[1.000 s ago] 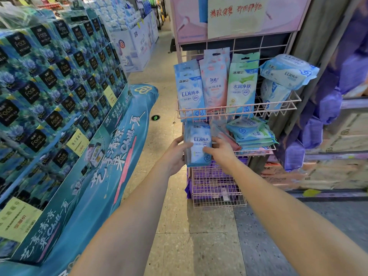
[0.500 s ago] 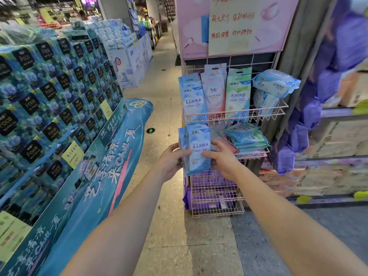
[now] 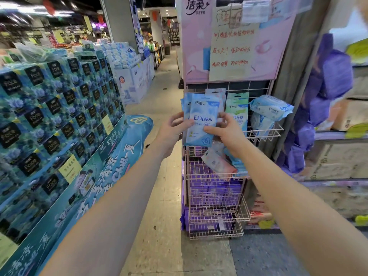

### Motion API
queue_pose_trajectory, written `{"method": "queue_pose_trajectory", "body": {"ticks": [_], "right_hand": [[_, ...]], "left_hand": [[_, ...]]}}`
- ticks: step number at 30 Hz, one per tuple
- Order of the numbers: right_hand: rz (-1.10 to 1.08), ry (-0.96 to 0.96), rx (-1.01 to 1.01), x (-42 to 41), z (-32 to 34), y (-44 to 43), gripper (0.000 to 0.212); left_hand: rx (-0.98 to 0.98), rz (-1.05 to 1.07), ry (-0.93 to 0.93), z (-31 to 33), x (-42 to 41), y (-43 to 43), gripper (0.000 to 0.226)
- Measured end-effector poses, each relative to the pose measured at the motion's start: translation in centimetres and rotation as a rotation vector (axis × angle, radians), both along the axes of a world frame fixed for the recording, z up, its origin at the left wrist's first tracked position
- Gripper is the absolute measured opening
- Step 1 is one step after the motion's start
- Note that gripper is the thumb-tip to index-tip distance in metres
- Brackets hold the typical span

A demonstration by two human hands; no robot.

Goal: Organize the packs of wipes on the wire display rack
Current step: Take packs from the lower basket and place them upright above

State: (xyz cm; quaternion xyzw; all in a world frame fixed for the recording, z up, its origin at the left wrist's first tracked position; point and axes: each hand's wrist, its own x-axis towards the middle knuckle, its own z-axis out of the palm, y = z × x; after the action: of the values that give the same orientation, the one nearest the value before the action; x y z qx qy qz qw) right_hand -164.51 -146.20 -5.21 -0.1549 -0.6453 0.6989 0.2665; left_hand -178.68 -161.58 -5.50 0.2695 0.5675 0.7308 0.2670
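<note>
Blue packs held by L grip, R grip; wire rack basket holds green pack.

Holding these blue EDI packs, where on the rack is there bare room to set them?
Bare wire shows at the left end of the middle shelf, bordered by the tilted pink pack. The top shelf is crowded: green pack, then bulky wipe packs at its right. Its left end hides behind the held blue packs.

The pink wire rack carried upright green wipe packs in its top basket, with bulk blue packs at their 3 o'clock. A tilted pink pack lay at 6 o'clock, and purple packs filled the lower baskets.
</note>
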Motion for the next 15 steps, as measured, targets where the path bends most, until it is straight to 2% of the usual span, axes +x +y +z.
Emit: {"method": "queue_pose_trajectory", "body": {"ticks": [7, 10, 15], "right_hand": [[-0.127, -0.022, 0.303, -3.3, 4.5, 2.1, 0.051], [-0.15, -0.046, 0.34, -4.4, 4.9, 2.8, 0.047], [-0.091, -0.278, 0.428, -5.3, 1.5, 3.2, 0.054]], "left_hand": [[-0.05, 0.088, 0.201, 4.5, -1.8, 1.9, 0.045], [-0.094, 0.129, 0.271, 4.7, -2.5, 2.9, 0.04], [-0.288, 0.157, 0.416, 1.3, -3.9, 3.5, 0.036]]}}
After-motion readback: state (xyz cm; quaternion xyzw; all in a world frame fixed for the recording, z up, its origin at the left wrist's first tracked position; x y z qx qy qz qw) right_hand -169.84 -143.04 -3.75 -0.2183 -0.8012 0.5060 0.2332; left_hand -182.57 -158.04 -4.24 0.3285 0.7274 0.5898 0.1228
